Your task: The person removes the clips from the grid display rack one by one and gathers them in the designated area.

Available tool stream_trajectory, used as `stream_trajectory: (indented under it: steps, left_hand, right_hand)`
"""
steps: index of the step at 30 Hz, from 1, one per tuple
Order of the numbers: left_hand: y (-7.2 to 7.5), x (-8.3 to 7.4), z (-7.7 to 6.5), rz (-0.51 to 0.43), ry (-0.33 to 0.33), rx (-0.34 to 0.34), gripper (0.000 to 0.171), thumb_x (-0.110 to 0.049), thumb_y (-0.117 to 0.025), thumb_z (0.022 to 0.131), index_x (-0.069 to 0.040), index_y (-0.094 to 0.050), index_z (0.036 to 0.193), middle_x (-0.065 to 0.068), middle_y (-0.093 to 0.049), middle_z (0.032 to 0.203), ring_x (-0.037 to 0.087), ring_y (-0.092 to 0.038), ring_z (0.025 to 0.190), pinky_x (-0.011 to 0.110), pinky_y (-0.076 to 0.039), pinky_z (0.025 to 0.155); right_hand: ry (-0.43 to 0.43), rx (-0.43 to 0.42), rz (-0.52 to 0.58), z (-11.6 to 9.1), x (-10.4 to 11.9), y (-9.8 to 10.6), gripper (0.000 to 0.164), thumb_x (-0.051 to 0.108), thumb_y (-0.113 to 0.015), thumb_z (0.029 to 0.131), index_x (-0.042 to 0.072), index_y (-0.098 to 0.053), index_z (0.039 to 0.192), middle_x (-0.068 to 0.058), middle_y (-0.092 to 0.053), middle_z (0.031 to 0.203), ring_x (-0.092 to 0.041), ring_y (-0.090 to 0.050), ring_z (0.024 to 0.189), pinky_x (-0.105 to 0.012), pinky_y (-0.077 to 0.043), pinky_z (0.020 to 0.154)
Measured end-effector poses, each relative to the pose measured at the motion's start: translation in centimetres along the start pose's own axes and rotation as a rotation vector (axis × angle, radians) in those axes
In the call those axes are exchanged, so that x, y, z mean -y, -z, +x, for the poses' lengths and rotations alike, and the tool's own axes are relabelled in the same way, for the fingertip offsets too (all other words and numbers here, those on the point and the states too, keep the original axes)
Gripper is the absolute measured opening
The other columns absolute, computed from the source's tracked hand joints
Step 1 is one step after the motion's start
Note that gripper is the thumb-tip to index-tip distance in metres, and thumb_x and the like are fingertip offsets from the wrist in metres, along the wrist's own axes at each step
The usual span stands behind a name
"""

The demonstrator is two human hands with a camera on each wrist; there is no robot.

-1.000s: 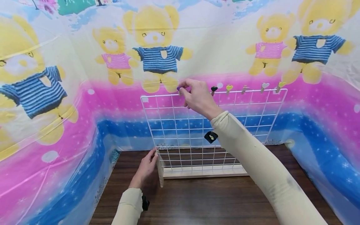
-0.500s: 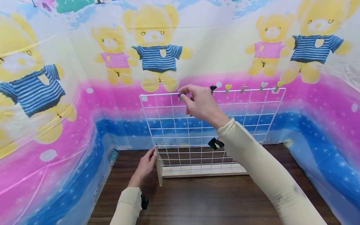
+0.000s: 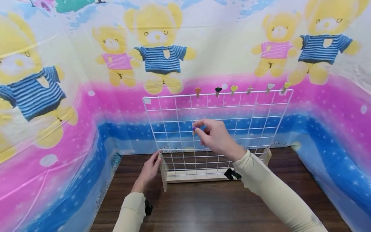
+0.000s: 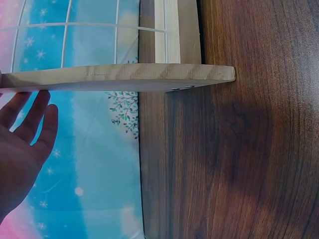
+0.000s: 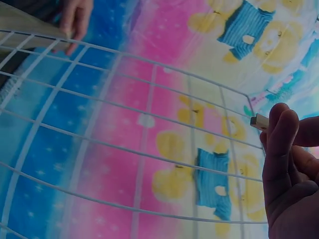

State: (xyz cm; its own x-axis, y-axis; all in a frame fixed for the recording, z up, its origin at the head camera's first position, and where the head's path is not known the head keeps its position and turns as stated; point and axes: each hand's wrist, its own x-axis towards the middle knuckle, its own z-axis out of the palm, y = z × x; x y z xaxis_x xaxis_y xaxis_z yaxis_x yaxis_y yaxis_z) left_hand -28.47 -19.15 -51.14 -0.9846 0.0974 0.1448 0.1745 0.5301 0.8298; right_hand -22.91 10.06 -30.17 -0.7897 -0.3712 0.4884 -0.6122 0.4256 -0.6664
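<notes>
Between thumb and fingertips, my right hand [image 3: 215, 135] pinches a small wooden clothespin [image 5: 259, 122] with a purple heart, in front of the white wire grid panel [image 3: 207, 121]. The fingers cover part of the clothespin. My left hand [image 3: 148, 169] holds the upper end of the wooden stand's left side piece [image 4: 124, 77], at the grid's lower left corner. Along the grid's top wire sit several heart clothespins, among them an orange one [image 3: 198, 92], a black one [image 3: 218, 91], a yellow one [image 3: 234, 90] and a white one [image 3: 271, 87].
The grid stands upright in the pale wooden stand [image 3: 197, 178] on a dark wood-grain table [image 3: 191, 206]. Behind it and on both sides hangs a cloth [image 3: 229, 58] printed with bears. Each wrist bears a black camera mount [image 3: 233, 174].
My right hand has come down from the grid's top wire with the purple heart clothespin, uncovering the orange heart clothespin. The left hand stays at the stand's side piece.
</notes>
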Motion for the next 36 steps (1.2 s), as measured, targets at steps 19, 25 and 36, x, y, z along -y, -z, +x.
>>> stream_trajectory:
  steps: [19,25,36]
  left_hand:
    - [-0.1,0.3,0.3,-0.001,0.024,0.009,0.043,-0.022,-0.042,0.103,-0.017,-0.038,0.145,0.022,-0.047,0.135,0.037,-0.047,0.121,0.054,-0.040,0.093]
    - [0.0,0.1,0.2,0.003,0.032,0.019,0.043,-0.023,-0.041,0.103,-0.017,-0.037,0.146,0.022,-0.046,0.137,0.037,-0.046,0.122,0.054,-0.040,0.093]
    - [0.1,-0.2,0.0,-0.004,0.029,0.017,0.042,-0.020,-0.042,0.103,-0.016,-0.039,0.144,0.021,-0.047,0.136,0.037,-0.047,0.122,0.054,-0.040,0.094]
  right_hand:
    - [-0.130,0.071,0.028,-7.9,-9.3,-6.7,0.010,0.006,-0.061,0.091,0.011,-0.067,0.097,0.007,-0.061,0.071,-0.008,-0.055,0.056,-0.026,-0.046,0.047]
    - [-0.178,0.085,0.030,-9.6,-11.2,-8.6,0.009,0.004,-0.064,0.088,0.009,-0.068,0.094,0.004,-0.062,0.069,-0.006,-0.054,0.057,-0.024,-0.046,0.047]
    - [-0.217,0.128,0.077,-12.4,-14.9,-12.1,0.014,-0.002,-0.065,0.079,0.007,-0.066,0.089,0.006,-0.064,0.077,-0.003,-0.057,0.064,-0.023,-0.049,0.055]
